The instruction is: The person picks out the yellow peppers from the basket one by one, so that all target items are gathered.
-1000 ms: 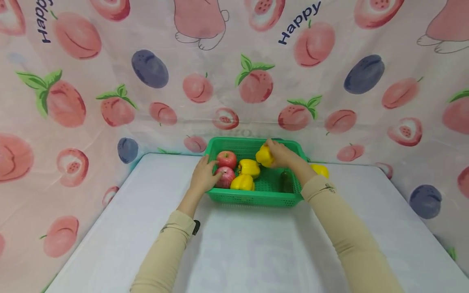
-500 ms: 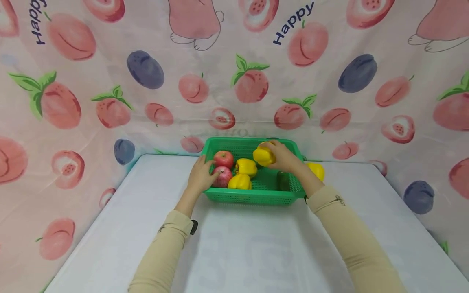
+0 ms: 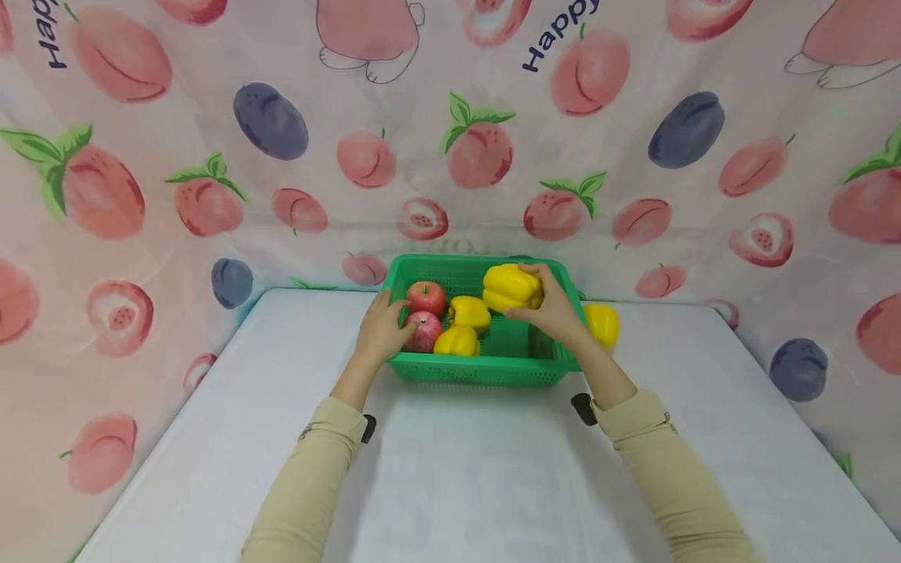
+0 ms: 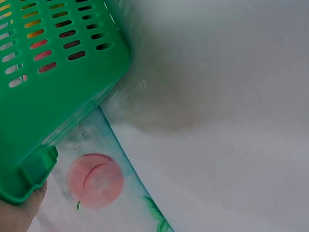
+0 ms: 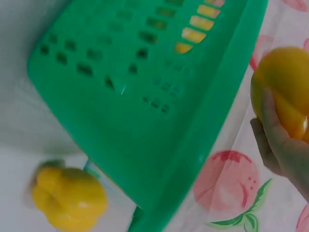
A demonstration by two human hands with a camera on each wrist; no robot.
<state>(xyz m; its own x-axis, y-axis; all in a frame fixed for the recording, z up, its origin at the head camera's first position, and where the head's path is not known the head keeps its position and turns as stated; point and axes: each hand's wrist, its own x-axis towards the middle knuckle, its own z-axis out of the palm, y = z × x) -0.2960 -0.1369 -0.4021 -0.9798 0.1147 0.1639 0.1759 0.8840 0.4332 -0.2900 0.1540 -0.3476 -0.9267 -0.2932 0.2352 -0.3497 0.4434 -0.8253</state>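
In the head view my right hand [image 3: 556,309] holds a yellow bell pepper [image 3: 508,286] above the right half of a green plastic basket [image 3: 486,372]. The right wrist view shows the fingers along the side of that pepper [image 5: 285,79]. My left hand [image 3: 382,324] grips the basket's left rim, its thumb reaching inward beside a striped red apple [image 3: 424,335]. Behind this lies another red apple [image 3: 426,297]. Two yellow peppers, one farther back [image 3: 470,313] and one nearer the front [image 3: 457,342], lie beside the apples. A dark green vegetable [image 3: 540,344] is partly hidden by my right hand.
Another yellow bell pepper [image 3: 603,324] lies on the white table [image 3: 479,461], just outside the basket's right end, partly behind my right forearm. A fruit-printed cloth [image 3: 436,180] hangs close behind the basket.
My right hand has turned the yellow pepper, which now shows lengthwise, and has come slightly nearer. The left hand stays at the basket's left rim. The head view has shifted a little.
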